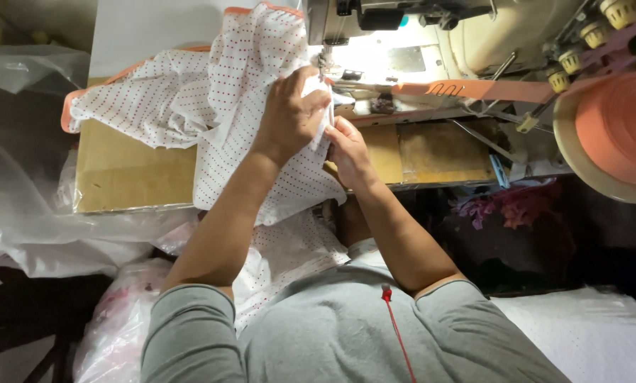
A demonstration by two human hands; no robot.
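Note:
A white fabric piece with small red dots [190, 99] and orange trim lies over the wooden sewing table [119, 174] and hangs off its front edge. My left hand [293, 113] presses and grips the fabric just in front of the sewing machine's needle area [325, 60]. My right hand [347, 149] pinches the fabric's edge beside it, thumb up against the cloth. An orange binding tape [474, 90] runs from the right into the machine's folder.
The cream sewing machine [431, 28] stands at the back. A large roll of orange tape [616, 131] sits at the right. Clear plastic bags [27, 213] pile at the left. Pink scraps [506, 206] lie below the table. White dotted cloth [587, 333] lies lower right.

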